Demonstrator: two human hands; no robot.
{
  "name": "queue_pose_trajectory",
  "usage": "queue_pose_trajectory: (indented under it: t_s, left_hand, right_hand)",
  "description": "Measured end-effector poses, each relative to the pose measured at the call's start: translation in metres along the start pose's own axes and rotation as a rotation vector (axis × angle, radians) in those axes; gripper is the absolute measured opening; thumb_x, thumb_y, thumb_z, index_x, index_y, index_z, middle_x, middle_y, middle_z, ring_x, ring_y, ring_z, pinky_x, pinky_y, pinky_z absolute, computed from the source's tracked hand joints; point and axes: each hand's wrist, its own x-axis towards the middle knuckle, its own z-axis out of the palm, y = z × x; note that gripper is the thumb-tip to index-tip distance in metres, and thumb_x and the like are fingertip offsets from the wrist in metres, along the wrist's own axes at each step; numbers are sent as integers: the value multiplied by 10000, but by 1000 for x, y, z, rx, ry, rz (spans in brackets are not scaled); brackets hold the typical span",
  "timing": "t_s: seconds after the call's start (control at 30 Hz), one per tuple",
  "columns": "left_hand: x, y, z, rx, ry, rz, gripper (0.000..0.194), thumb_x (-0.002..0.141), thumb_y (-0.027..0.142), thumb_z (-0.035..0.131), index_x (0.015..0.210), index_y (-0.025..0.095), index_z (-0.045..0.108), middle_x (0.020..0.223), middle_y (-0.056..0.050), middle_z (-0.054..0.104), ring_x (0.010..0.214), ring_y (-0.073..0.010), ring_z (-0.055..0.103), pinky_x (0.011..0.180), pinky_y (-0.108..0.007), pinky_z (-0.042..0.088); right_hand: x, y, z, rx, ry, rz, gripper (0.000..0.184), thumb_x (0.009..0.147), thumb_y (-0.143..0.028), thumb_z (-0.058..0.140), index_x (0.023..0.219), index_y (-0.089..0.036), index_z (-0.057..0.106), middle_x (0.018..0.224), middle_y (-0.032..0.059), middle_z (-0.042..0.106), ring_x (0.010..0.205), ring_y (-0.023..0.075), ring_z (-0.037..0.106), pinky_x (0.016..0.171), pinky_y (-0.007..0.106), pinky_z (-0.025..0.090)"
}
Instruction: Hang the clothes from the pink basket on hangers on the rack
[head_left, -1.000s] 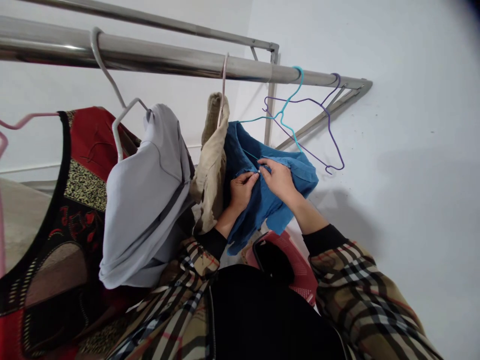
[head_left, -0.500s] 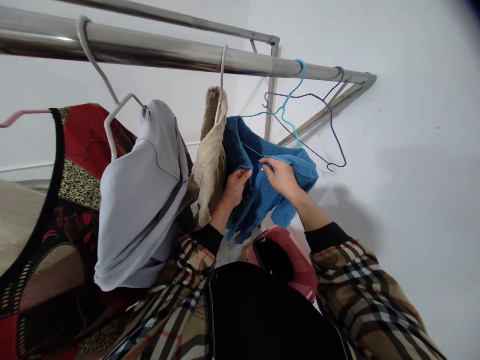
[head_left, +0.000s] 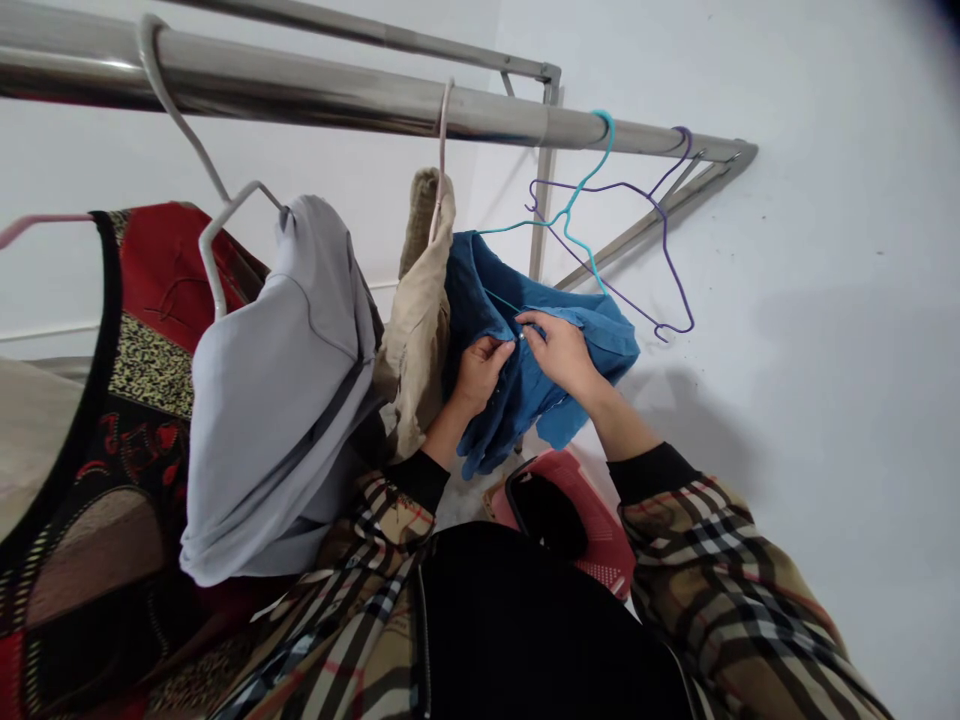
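A blue shirt (head_left: 540, 400) hangs on a turquoise hanger (head_left: 570, 208), its front partly parted near the collar. My left hand (head_left: 481, 370) pinches the shirt's left front edge between thumb and fingers. Close beside it, my right hand (head_left: 556, 348) pinches the other front edge near the collar. The fingertips of both hands almost meet there, with a small shiny button between them. Whether the button sits in a buttonhole I cannot tell.
The hanger hooks over a metal rail (head_left: 315, 95). A bare purple hanger (head_left: 667, 240) hangs to the right, by the wall. To the left hang a beige garment (head_left: 416, 340), a grey garment (head_left: 277, 390) and a red patterned garment (head_left: 161, 270). Below stands a red basket (head_left: 600, 530).
My left hand has moved right with its shirt edge, closing the gap to my right hand. My right hand has hardly moved. The view has shifted slightly.
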Motion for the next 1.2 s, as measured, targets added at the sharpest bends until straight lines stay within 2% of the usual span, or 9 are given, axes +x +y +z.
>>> queue_pose_trajectory:
  t_s: [0.23, 0.4, 0.6, 0.9, 1.2]
  left_hand:
    - [-6, 5, 8, 97, 125, 65, 164, 739, 358, 736, 736, 195, 722, 734, -3, 715, 708, -146, 625, 746, -288, 494]
    - [-9, 5, 9, 214, 163, 171, 130, 751, 329, 723, 781, 210, 766, 790, -14, 755, 746, -173, 665, 760, -313, 520]
    - [-11, 5, 10, 256, 227, 238, 139, 764, 329, 711, 798, 207, 769, 791, -21, 760, 722, -166, 674, 742, -311, 535]
    - [-11, 0, 12, 185, 240, 233, 180, 747, 381, 736, 792, 207, 750, 776, -28, 744, 705, -158, 665, 708, -307, 543]
    - [-10, -4, 10, 194, 246, 245, 218, 746, 399, 742, 847, 207, 754, 796, -34, 745, 708, -163, 672, 705, -315, 553]
  right_hand:
    - [-1, -13, 1, -29, 16, 34, 315, 900, -203, 477, 1122, -205, 699, 1130, 77, 736, 1075, 257, 671, 990, 442, 500]
    - [-1, -16, 1, -4, 8, 27, 310, 895, -198, 485, 1114, -217, 703, 1126, 60, 739, 1080, 243, 672, 994, 426, 501]
    - [2, -14, 0, 34, -64, 1, 322, 909, -202, 469, 1125, -187, 707, 1151, 82, 732, 1094, 232, 671, 998, 398, 499]
    - [3, -10, -3, 84, -111, -31, 325, 907, -190, 469, 1134, -193, 702, 1134, 67, 738, 1072, 221, 678, 976, 385, 512]
    - [3, -8, -3, 103, -93, -35, 333, 902, -195, 475, 1151, -181, 696, 1155, 76, 731, 1088, 225, 673, 992, 387, 505]
